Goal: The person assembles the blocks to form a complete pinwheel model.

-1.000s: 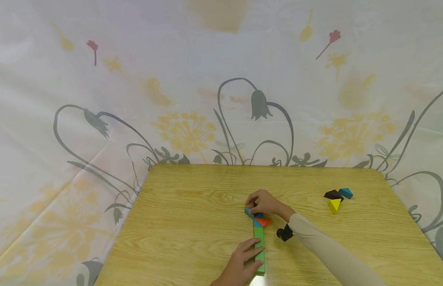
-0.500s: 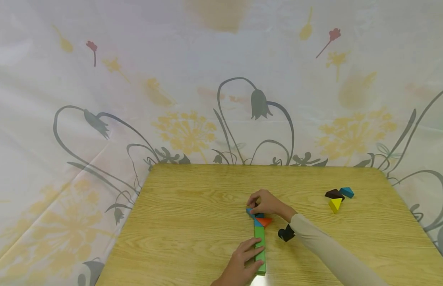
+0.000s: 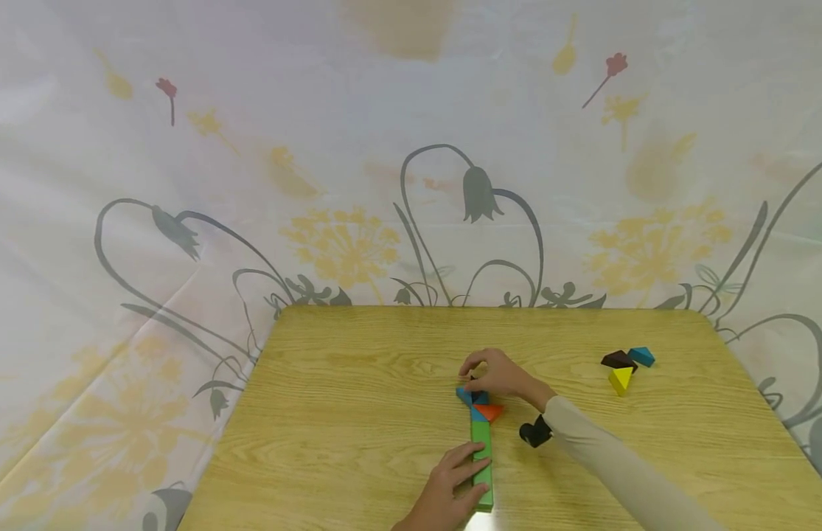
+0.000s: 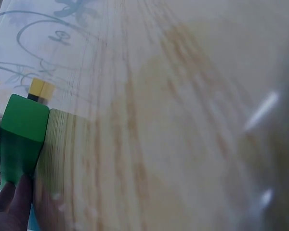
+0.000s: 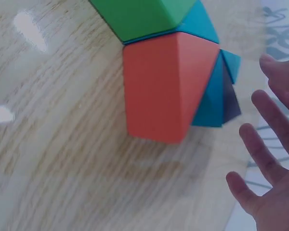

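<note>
A line of toy blocks lies on the table: a long green block (image 3: 482, 467), a small blue triangular block (image 3: 479, 414), an orange-red triangular block (image 3: 492, 411), and more blue blocks (image 3: 462, 396) with a dark one (image 5: 229, 98) at the far end. Across the green block, my left hand (image 3: 444, 487) rests its fingers from the left side. Above the far end hovers my right hand (image 3: 500, 375), its fingers overlapping the dark block in the head view. In the right wrist view those fingers (image 5: 262, 149) are spread apart, with a gap between them and the blocks.
Right of the line, partly behind the right sleeve (image 3: 603, 450), lies a black piece (image 3: 535, 432) with a rounded end. Farther right sit a dark brown block (image 3: 619, 361), a blue block (image 3: 642, 356) and a yellow triangular block (image 3: 621, 380). A flower-patterned sheet (image 3: 357, 147) hangs behind the table (image 3: 331, 383).
The right hand and sleeve have shifted slightly to the right, and more of the dark block shows between the blue ones. The left hand stays on the green block.
</note>
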A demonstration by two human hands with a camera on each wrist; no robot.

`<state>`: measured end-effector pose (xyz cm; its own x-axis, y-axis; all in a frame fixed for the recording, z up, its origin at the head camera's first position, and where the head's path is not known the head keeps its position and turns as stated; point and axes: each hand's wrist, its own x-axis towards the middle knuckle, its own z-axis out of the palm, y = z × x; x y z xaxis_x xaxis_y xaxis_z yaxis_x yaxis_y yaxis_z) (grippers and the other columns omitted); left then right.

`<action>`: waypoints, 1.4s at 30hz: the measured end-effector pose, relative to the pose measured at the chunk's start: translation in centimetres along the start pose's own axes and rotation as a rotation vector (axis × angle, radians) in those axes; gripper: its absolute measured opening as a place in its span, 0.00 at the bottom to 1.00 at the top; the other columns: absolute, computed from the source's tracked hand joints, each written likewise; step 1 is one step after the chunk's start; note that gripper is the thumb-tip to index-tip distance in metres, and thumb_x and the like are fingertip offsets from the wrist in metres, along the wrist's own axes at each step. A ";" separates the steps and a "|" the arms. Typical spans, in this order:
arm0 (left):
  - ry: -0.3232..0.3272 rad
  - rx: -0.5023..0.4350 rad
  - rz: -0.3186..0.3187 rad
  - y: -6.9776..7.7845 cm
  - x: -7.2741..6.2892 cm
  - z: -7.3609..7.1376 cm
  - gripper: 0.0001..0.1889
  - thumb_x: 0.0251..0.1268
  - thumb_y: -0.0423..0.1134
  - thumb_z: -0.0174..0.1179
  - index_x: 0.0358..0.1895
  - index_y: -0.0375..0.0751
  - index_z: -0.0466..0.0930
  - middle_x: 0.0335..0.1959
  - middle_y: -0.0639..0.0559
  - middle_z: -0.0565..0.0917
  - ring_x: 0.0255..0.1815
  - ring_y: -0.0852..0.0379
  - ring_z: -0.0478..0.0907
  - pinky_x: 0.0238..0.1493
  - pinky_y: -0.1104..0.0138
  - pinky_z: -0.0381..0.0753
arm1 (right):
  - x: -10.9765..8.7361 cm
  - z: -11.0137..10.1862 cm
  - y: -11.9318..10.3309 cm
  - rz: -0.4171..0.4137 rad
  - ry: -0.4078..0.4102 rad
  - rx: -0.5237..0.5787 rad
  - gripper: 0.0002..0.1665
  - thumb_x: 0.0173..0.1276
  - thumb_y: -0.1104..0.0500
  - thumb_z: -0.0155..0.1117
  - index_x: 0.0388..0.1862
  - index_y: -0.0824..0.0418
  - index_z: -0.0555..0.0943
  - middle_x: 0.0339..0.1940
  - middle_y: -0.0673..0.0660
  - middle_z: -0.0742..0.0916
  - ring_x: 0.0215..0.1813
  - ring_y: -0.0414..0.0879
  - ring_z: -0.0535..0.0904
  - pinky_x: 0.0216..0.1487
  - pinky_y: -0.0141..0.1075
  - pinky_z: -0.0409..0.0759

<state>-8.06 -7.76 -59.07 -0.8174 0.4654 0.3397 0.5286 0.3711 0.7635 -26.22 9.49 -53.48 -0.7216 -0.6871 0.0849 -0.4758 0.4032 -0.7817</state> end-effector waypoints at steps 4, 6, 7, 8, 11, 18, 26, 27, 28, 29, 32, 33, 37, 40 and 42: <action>0.013 0.023 0.023 -0.1 0.1 0.2 0.21 0.70 0.43 0.55 0.61 0.36 0.75 0.66 0.49 0.69 0.65 0.49 0.66 0.59 0.60 0.73 | -0.7 -1.2 -0.5 0.001 0.051 -0.014 0.09 0.61 0.62 0.67 0.40 0.62 0.84 0.42 0.56 0.84 0.47 0.57 0.77 0.51 0.58 0.72; 0.021 0.025 0.028 -0.1 0.0 0.3 0.21 0.69 0.43 0.55 0.60 0.36 0.75 0.66 0.48 0.69 0.64 0.49 0.66 0.58 0.60 0.74 | -1.1 -1.8 -0.5 -0.001 0.080 -0.025 0.09 0.62 0.61 0.67 0.41 0.62 0.84 0.43 0.55 0.84 0.47 0.55 0.77 0.50 0.57 0.72; 0.023 0.022 0.027 -0.1 0.0 0.3 0.21 0.69 0.43 0.55 0.60 0.36 0.75 0.66 0.48 0.69 0.64 0.49 0.66 0.58 0.60 0.74 | -1.4 -2.2 -0.5 -0.002 0.095 -0.032 0.09 0.62 0.61 0.66 0.42 0.62 0.84 0.43 0.54 0.84 0.47 0.55 0.77 0.49 0.56 0.74; 0.023 0.018 0.023 -0.1 0.0 0.3 0.21 0.69 0.43 0.55 0.60 0.36 0.75 0.66 0.48 0.69 0.65 0.49 0.66 0.58 0.60 0.73 | -1.6 -2.6 -0.4 -0.004 0.111 -0.031 0.10 0.62 0.60 0.67 0.42 0.61 0.84 0.44 0.55 0.84 0.47 0.55 0.77 0.48 0.55 0.74; 0.025 0.005 0.009 -0.1 -0.1 0.3 0.21 0.69 0.43 0.56 0.61 0.37 0.75 0.66 0.49 0.68 0.65 0.49 0.65 0.59 0.60 0.73 | -2.4 -3.7 -0.1 0.009 0.152 -0.035 0.12 0.62 0.58 0.68 0.44 0.59 0.83 0.45 0.55 0.84 0.47 0.57 0.77 0.46 0.53 0.76; 0.030 -0.006 -0.008 -0.3 -0.1 0.5 0.21 0.69 0.43 0.56 0.61 0.37 0.74 0.66 0.49 0.68 0.66 0.48 0.65 0.59 0.59 0.73 | -4.9 -6.7 0.2 0.064 0.235 -0.067 0.15 0.61 0.57 0.70 0.46 0.59 0.83 0.49 0.59 0.83 0.49 0.61 0.76 0.46 0.54 0.77; 0.041 0.005 -0.013 -0.3 -0.1 0.6 0.21 0.69 0.43 0.56 0.60 0.37 0.75 0.66 0.49 0.69 0.65 0.49 0.65 0.58 0.59 0.73 | -8.4 -9.5 1.4 0.128 0.300 -0.120 0.20 0.62 0.56 0.69 0.51 0.61 0.80 0.53 0.63 0.80 0.52 0.63 0.75 0.47 0.56 0.76; 0.045 0.005 -0.008 -0.3 -0.1 0.6 0.21 0.69 0.43 0.56 0.60 0.37 0.76 0.66 0.49 0.69 0.65 0.49 0.65 0.58 0.59 0.73 | -8.8 -9.7 1.5 0.138 0.304 -0.123 0.21 0.62 0.56 0.69 0.52 0.62 0.79 0.53 0.64 0.80 0.53 0.64 0.74 0.48 0.56 0.76; 0.049 0.006 -0.004 -0.3 -0.2 0.5 0.21 0.69 0.43 0.56 0.60 0.37 0.76 0.66 0.49 0.69 0.65 0.49 0.66 0.58 0.59 0.73 | -9.2 -10.0 1.6 0.147 0.307 -0.129 0.22 0.62 0.56 0.69 0.53 0.62 0.79 0.54 0.64 0.80 0.54 0.65 0.73 0.48 0.57 0.75; 0.054 0.006 0.000 -0.2 -0.2 0.5 0.21 0.69 0.43 0.56 0.60 0.37 0.76 0.65 0.48 0.69 0.65 0.49 0.66 0.58 0.60 0.73 | -9.5 -10.3 1.7 0.157 0.314 -0.139 0.22 0.62 0.55 0.69 0.53 0.62 0.79 0.54 0.64 0.79 0.54 0.65 0.73 0.48 0.57 0.75; 0.065 0.007 0.014 -0.3 -0.2 0.5 0.21 0.68 0.42 0.57 0.60 0.36 0.76 0.65 0.48 0.69 0.64 0.49 0.66 0.58 0.60 0.74 | -10.5 -11.0 2.1 0.183 0.329 -0.165 0.24 0.62 0.56 0.69 0.55 0.64 0.77 0.55 0.66 0.78 0.56 0.65 0.71 0.49 0.58 0.74; 0.066 0.008 0.018 -0.3 -0.2 0.5 0.21 0.68 0.42 0.57 0.60 0.36 0.76 0.65 0.47 0.69 0.64 0.48 0.66 0.58 0.60 0.74 | -10.9 -11.2 2.3 0.188 0.341 -0.172 0.25 0.62 0.56 0.69 0.56 0.64 0.77 0.55 0.66 0.78 0.56 0.66 0.71 0.48 0.59 0.74; 0.058 0.008 0.021 -0.4 -0.1 0.5 0.21 0.68 0.42 0.57 0.60 0.36 0.75 0.66 0.48 0.69 0.65 0.48 0.66 0.58 0.60 0.74 | -12.2 -11.5 3.2 0.198 0.394 -0.176 0.25 0.62 0.60 0.68 0.56 0.67 0.76 0.55 0.69 0.76 0.57 0.68 0.69 0.47 0.60 0.75; 0.048 0.001 0.016 -0.4 -0.1 0.5 0.21 0.68 0.42 0.57 0.60 0.36 0.75 0.66 0.48 0.68 0.65 0.49 0.65 0.58 0.60 0.73 | -13.1 -11.5 3.9 0.211 0.441 -0.188 0.25 0.62 0.61 0.68 0.57 0.68 0.76 0.56 0.71 0.74 0.55 0.69 0.69 0.46 0.60 0.75; 0.043 0.000 0.020 -0.4 -0.1 0.5 0.21 0.68 0.41 0.57 0.60 0.36 0.75 0.66 0.48 0.69 0.65 0.49 0.65 0.59 0.60 0.73 | -13.7 -11.5 4.4 0.224 0.485 -0.217 0.25 0.62 0.61 0.68 0.56 0.69 0.76 0.55 0.72 0.74 0.54 0.69 0.69 0.46 0.60 0.73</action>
<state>-8.08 -7.55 -59.66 -0.8155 0.4378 0.3785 0.5451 0.3617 0.7563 -24.22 27.63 -51.03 -0.9403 -0.2354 0.2460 -0.3404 0.6567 -0.6729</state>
